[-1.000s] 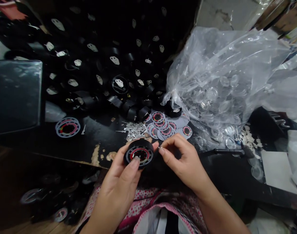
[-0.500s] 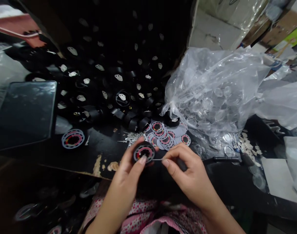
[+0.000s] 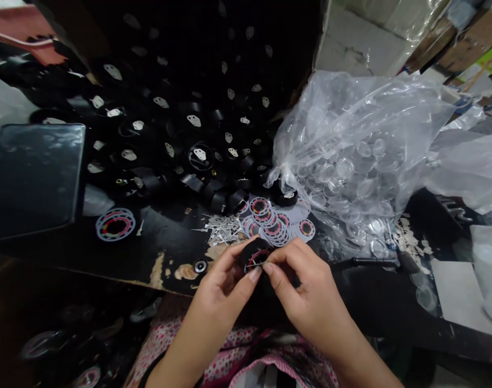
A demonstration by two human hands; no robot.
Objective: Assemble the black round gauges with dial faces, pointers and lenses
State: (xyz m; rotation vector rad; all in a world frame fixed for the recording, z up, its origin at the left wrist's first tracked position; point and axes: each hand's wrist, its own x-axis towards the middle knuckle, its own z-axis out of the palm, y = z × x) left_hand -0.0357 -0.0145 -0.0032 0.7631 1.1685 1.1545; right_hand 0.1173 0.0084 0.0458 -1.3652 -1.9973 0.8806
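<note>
My left hand is closed around a round black gauge with a red-marked dial, tilted up toward me. At the dial's face the fingertips of my right hand are pinched together on a thin, light-coloured pointer. One end of it hides under the fingers. Just beyond my hands lie a heap of small white pointers and a pile of round printed dial discs. A small round black-and-silver piece sits to the left of my left hand.
Many black gauge housings with pale plates are heaped at the back. A plastic bag of clear round covers stands back right. On the left are a dark box and more dial discs. A black-handled tool lies at right.
The gauge has moved slightly right and its face has turned. My right hand has come closer, bringing the pointer over the dial. The small round piece now shows beside my left hand.
</note>
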